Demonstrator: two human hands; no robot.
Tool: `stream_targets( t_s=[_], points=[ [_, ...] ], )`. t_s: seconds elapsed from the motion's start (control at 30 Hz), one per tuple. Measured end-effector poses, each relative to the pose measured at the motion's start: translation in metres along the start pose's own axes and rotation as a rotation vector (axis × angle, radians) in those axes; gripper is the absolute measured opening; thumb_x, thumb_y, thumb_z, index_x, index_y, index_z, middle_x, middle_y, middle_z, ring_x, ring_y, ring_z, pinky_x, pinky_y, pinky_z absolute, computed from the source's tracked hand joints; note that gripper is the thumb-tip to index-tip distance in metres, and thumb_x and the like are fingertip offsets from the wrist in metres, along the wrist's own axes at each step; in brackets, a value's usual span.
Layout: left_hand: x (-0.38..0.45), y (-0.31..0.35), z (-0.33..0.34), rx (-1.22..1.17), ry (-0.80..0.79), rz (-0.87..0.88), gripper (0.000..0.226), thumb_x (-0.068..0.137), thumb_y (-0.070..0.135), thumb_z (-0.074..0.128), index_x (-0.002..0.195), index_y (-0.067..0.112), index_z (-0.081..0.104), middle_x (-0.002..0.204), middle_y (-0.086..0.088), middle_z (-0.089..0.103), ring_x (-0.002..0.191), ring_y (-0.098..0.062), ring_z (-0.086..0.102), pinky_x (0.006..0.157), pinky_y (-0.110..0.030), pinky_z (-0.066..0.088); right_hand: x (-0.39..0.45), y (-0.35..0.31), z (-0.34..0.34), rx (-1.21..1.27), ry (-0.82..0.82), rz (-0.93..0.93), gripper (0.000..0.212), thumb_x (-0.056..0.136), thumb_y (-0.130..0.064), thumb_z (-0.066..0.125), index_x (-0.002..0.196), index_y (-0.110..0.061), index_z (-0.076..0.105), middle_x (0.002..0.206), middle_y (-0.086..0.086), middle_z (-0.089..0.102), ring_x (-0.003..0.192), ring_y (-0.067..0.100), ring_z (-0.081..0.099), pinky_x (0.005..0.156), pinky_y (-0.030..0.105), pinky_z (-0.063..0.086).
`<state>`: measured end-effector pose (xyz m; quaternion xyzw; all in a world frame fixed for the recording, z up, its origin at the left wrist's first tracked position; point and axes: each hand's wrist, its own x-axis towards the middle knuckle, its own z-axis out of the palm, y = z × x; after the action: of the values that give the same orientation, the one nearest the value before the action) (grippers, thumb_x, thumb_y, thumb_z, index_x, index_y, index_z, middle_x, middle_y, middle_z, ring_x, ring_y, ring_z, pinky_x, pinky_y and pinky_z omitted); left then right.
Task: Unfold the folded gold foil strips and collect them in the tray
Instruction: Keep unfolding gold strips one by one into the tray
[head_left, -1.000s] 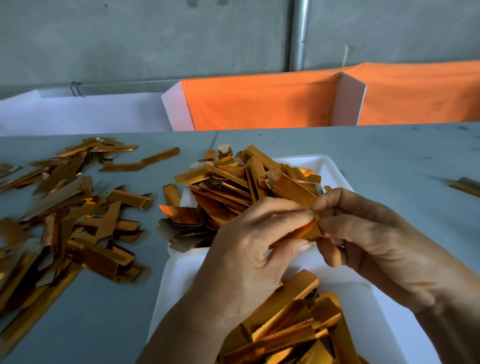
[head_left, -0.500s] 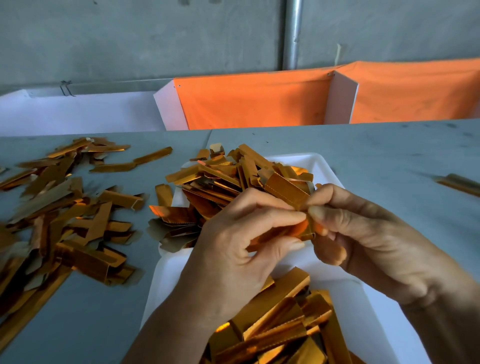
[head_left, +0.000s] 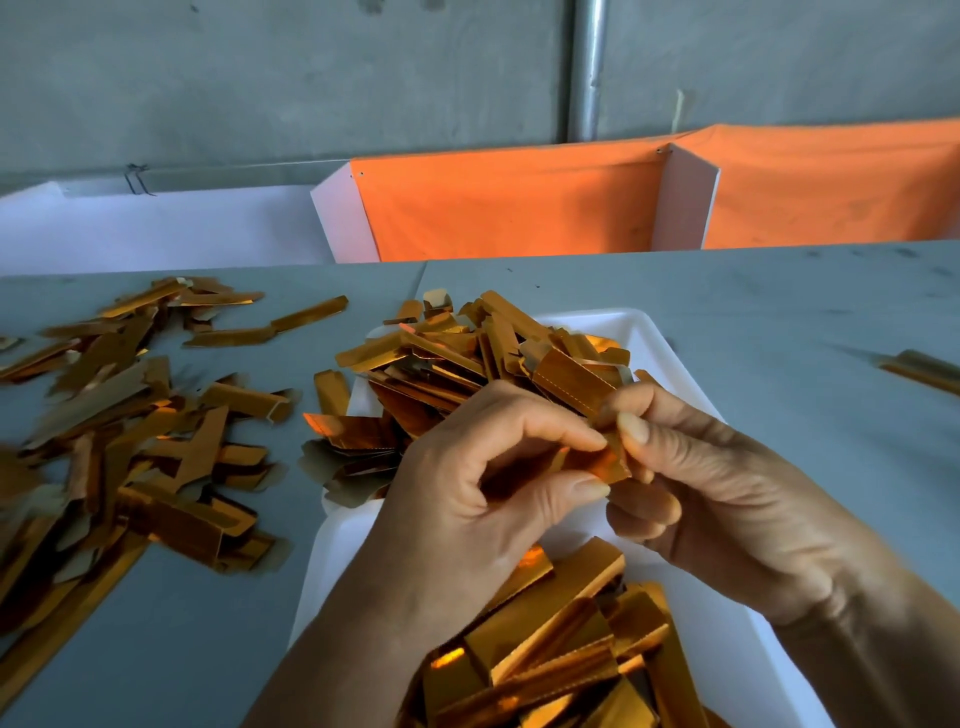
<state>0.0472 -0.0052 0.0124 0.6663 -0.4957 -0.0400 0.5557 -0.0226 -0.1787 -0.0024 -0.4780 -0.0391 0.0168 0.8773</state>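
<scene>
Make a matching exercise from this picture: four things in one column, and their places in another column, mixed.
Things:
1. held strip
2. white tray
3. loose pile of strips
4. single strip

Places:
a. on the table, far right
b. pinched between left hand and right hand
c. on the table, left of the tray
d. under both hands

Pairs: 1-b, 2-d, 3-c, 4-a

Grey wall (head_left: 260, 78), orange cloth (head_left: 519, 202).
</scene>
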Motion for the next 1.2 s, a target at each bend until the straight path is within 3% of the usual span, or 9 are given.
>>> stream_targets(
  t_s=[0.27,0.5,0.67,0.77,0.87,0.93,1.03,1.13,1.2],
  points=[
    [0.001,0.001,0.001,0.035,0.013,0.077,0.016,0.082,0.020,0.064,0.095,0.011,0.067,0.102,-0.001,0.060,0.101,-0.017,0.061,0.084,-0.022,0.050,-0.001,-0.002,0.000,-0.048,-0.042,0.002,0.025,0.069,-0.025,0.083,0.080,-0.014,0.064,0.057,-0.002,0.049,0.038,0.005,0.046,0.043,0.018,0.039],
    [0.000,-0.003,0.001,-0.034,-0.026,-0.031,0.018,0.082,0.023,0.065,0.098,0.016,0.064,0.104,0.004,0.058,0.101,-0.019,0.063,0.083,-0.023,0.052,0.001,0.002,-0.005,-0.015,-0.034,0.058,0.023,0.071,-0.026,0.082,0.082,-0.013,0.065,0.058,0.000,0.050,0.042,0.008,0.049,0.045,0.020,0.043],
    [-0.004,-0.007,0.002,0.013,-0.108,-0.199,0.024,0.079,0.027,0.073,0.094,0.030,0.054,0.106,0.010,0.059,0.101,-0.005,0.064,0.083,-0.027,0.054,0.000,-0.003,-0.008,-0.201,-0.012,0.145,0.023,0.072,-0.024,0.082,0.081,-0.011,0.066,0.063,0.004,0.053,0.047,0.012,0.051,0.047,0.019,0.045],
    [-0.004,-0.008,0.001,0.063,-0.195,-0.303,0.027,0.077,0.033,0.075,0.091,0.037,0.052,0.103,0.010,0.064,0.095,0.000,0.064,0.079,-0.023,0.054,-0.003,-0.006,-0.008,-0.340,0.027,0.252,0.017,0.077,-0.024,0.079,0.082,-0.013,0.067,0.065,0.004,0.055,0.050,0.014,0.052,0.049,0.021,0.046],
    [-0.005,-0.010,-0.003,0.117,-0.281,-0.405,0.027,0.073,0.044,0.076,0.090,0.038,0.055,0.096,0.011,0.067,0.089,-0.001,0.065,0.077,-0.028,0.056,-0.004,-0.008,-0.007,-0.540,0.037,0.379,0.019,0.076,-0.032,0.074,0.083,-0.016,0.068,0.069,0.005,0.060,0.056,0.015,0.059,0.052,0.022,0.048],
    [-0.006,-0.009,-0.005,0.147,-0.303,-0.424,0.029,0.072,0.057,0.071,0.085,0.033,0.060,0.086,0.013,0.067,0.080,0.000,0.064,0.072,-0.024,0.055,-0.005,-0.008,-0.004,-0.663,0.055,0.409,0.017,0.075,-0.034,0.070,0.081,-0.019,0.069,0.069,0.004,0.063,0.058,0.016,0.062,0.053,0.022,0.049],
    [-0.006,-0.011,-0.002,0.333,-0.143,-0.372,0.044,0.074,0.068,0.052,0.068,0.024,0.057,0.067,0.008,0.058,0.059,-0.002,0.055,0.054,-0.019,0.045,-0.004,-0.008,0.000,-0.704,0.201,0.255,0.009,0.077,-0.028,0.066,0.076,-0.020,0.070,0.064,0.004,0.063,0.055,0.018,0.061,0.051,0.021,0.048],
    [-0.003,-0.016,-0.004,0.479,0.319,-0.394,0.040,0.080,0.061,0.041,0.068,0.025,0.053,0.064,0.005,0.059,0.064,-0.005,0.056,0.056,-0.018,0.045,0.002,-0.003,0.005,-0.783,0.392,-0.057,0.016,0.086,-0.016,0.062,0.073,-0.021,0.070,0.064,0.003,0.066,0.060,0.017,0.065,0.056,0.021,0.049],
    [-0.002,-0.021,-0.012,0.509,0.657,-0.341,0.039,0.088,0.054,0.039,0.074,0.021,0.056,0.067,0.005,0.060,0.062,-0.005,0.055,0.055,-0.014,0.045,0.010,0.001,0.013,-0.905,0.429,-0.162,0.013,0.087,-0.021,0.062,0.078,-0.027,0.070,0.074,-0.004,0.071,0.071,0.008,0.067,0.066,0.022,0.050]
  ],
)
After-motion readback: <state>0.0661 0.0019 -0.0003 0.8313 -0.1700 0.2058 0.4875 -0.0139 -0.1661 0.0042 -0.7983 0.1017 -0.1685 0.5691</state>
